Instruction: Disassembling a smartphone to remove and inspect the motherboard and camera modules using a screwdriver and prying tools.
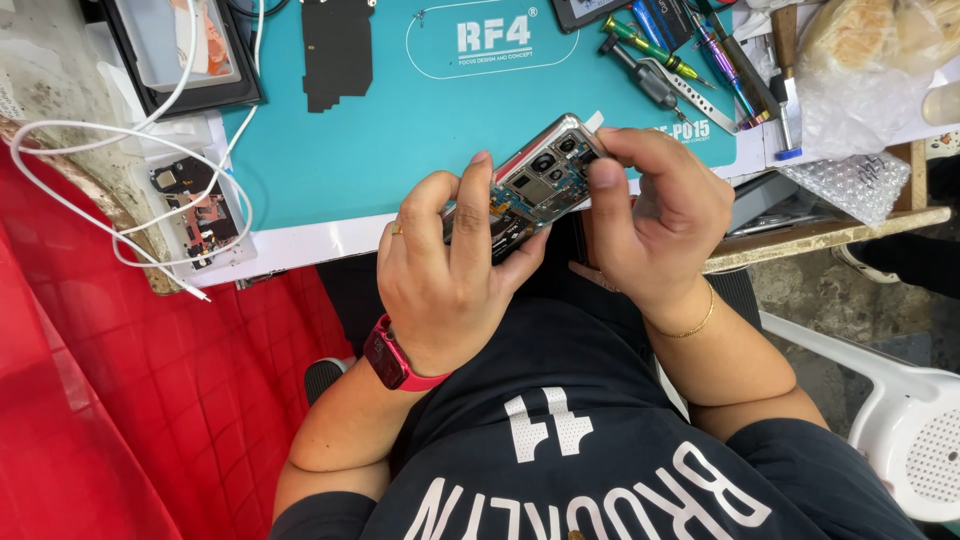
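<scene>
The left hand (445, 275) is closed round the lower half of an opened phone (535, 185), thumb lying along its near edge and fingers wrapped underneath. The right hand (655, 215) is curled at the phone's upper end, thumb and fingertips pinched on the corner by the camera block; whether something small sits between those fingertips I cannot tell. The phone is held in the air, tilted, just over the near edge of the surface (300, 245) and above the person's lap.

As for progress, judged from what shows: the back cover is already off, since the camera modules, metal shields and a board are bare. The internals are in place in the frame (nothing looks lifted out), so the work inside appears to be at an early or middle stage.

Further out, a teal mat (400, 130) covers the surface. On it lies a flat black panel (338, 50), well apart from the hands. To the upper right sit several screwdrivers (660, 60) and tweezers, near a clear bag (865, 75). At the left, a small black part (195, 205) rests on white packaging, with a white cable (120, 160) looped around it, and a red cloth (120, 400) hangs below.
</scene>
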